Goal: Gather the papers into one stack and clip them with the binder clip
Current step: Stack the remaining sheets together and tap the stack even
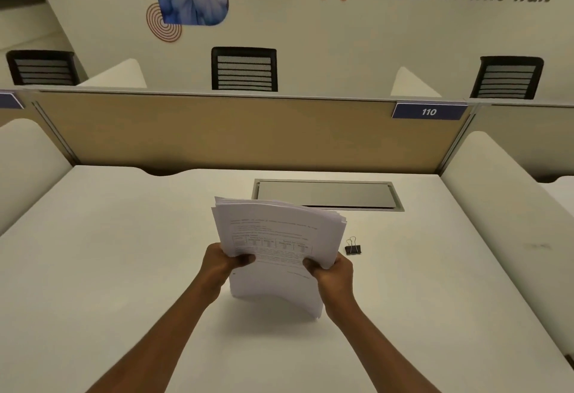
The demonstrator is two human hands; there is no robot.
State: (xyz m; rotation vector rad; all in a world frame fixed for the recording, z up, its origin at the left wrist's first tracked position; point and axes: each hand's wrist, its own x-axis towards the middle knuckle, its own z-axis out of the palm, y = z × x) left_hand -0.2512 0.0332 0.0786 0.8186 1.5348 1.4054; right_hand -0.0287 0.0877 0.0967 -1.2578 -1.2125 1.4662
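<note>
Both hands are on the papers [276, 246] here, the stack held upright over the white tabletop [124, 268], its bottom edge low, whether touching I cannot tell. Left hand [222, 262] has its grip closed on the stack's left edge, thumb across the printed front sheet. Right hand [330, 271] is closed on the right edge the same way. The sheets bow outward and the top edges fan unevenly. The clip [353, 248] sits on the tabletop just right of the stack, near the right hand, untouched, wire handles up. Behind the papers lies a metal hatch [326, 195], set flush in the tabletop.
</note>
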